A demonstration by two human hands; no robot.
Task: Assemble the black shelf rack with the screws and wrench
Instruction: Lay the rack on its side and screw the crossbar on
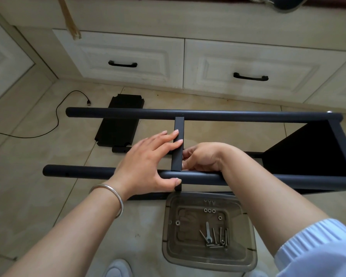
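Note:
The black shelf rack (208, 114) lies on its side on the tiled floor, two long round tubes running left to right. A flat black shelf panel edge (178, 126) stands between the tubes at the middle. My left hand (148, 160) lies across it, fingers straight on the panel and thumb under the near tube (78, 172). My right hand (202, 156) is curled against the panel's right side, its fingertips hidden. A grey plastic lid (238, 254) near me holds several screws (221, 234), washers (209, 210) and a small wrench (207, 231).
Another black shelf panel (120, 120) lies flat on the floor behind the rack, at the left. A black cable (57, 114) trails across the tiles at far left. White cabinet drawers (128, 54) stand behind. A fitted shelf (316, 148) sits at the rack's right end.

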